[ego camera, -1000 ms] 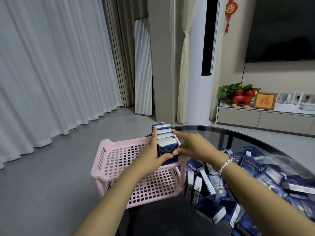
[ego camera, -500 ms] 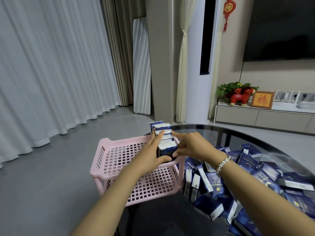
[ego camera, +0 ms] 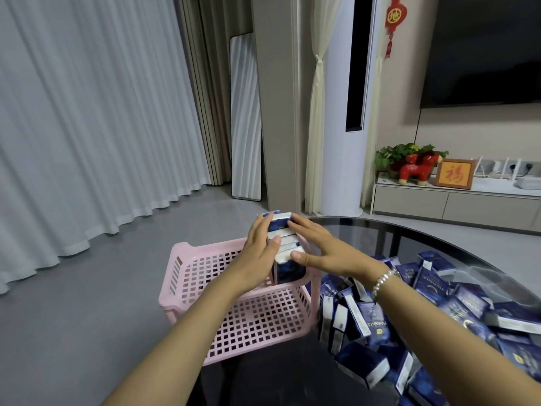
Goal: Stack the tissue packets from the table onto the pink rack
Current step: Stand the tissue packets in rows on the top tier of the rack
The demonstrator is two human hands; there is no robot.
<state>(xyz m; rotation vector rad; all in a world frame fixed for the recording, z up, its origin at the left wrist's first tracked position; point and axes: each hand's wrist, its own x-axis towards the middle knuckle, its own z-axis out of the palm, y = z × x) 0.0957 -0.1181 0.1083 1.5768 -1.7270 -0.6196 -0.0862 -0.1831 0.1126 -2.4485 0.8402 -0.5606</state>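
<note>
My left hand and my right hand lie flat, fingers straight, pressed against the two sides of a row of blue tissue packets. The row stands in the top shelf of the pink rack, at its right end. My hands cover most of the row, so I cannot count the packets. The shelf below looks bare. More blue packets lie in a messy heap on the dark glass table to my right. The picture edge cuts off part of the heap. A bead bracelet sits on my right wrist.
</note>
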